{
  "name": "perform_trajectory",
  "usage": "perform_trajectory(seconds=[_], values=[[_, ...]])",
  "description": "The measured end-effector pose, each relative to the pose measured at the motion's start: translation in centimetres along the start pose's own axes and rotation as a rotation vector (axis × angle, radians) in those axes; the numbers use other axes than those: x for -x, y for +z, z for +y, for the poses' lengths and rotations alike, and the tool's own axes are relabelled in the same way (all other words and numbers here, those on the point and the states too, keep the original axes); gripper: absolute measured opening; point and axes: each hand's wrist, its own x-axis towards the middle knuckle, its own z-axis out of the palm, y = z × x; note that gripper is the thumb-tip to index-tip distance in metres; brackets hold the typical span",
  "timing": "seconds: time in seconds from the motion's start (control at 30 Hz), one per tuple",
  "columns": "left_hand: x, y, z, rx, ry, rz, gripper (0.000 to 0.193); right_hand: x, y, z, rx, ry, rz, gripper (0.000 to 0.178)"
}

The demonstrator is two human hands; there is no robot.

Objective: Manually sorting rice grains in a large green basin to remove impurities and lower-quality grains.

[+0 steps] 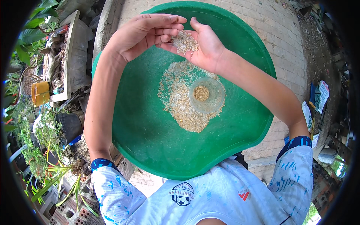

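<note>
A heap of pale grain [185, 42], looking like rice mixed with husks, rests in my right hand [205, 42], which is cupped with the palm up. Against its fingers is my left hand [150, 33], loosely curved and apart from its thumb, with no thing seen in its grip. Both hands are over the far part of a wide green plastic basin [142, 146]. Below them a patch of loose grain [180, 101] is spread on the basin's floor. On that patch stands a clear plastic cup [212, 107] with some brown unhusked grains [201, 93] at its bottom.
The basin's near rim touches my white shirt [221, 187]. Around it lies brick paving [288, 56]. To the left are potted plants [48, 135], a yellow container [40, 93] and a concrete planter edge [71, 60]. Scattered litter [321, 95] lies on the right.
</note>
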Motion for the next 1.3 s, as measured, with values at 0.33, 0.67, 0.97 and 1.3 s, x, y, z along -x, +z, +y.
perform_trajectory(seconds=[0.33,0.67,0.97,1.3], values=[[0.2,0.4,0.2,0.025,0.033,0.055,0.035,-0.1,0.0,-0.2,0.061,-0.027,0.013,0.058],[2.6,5.8,-0.3,-0.415,-0.044,-0.358,0.019,0.2,-0.3,-0.7,0.179,0.132,0.028,0.074],[3.3,6.7,-0.7,-0.567,0.033,-0.506,0.023,-0.5,-0.9,-0.7,0.153,0.152,-0.006,0.067],[1.6,6.2,-2.1,-0.996,0.52,0.139,0.015,-0.1,-0.4,-0.3,0.264,0.013,0.175,0.06]])
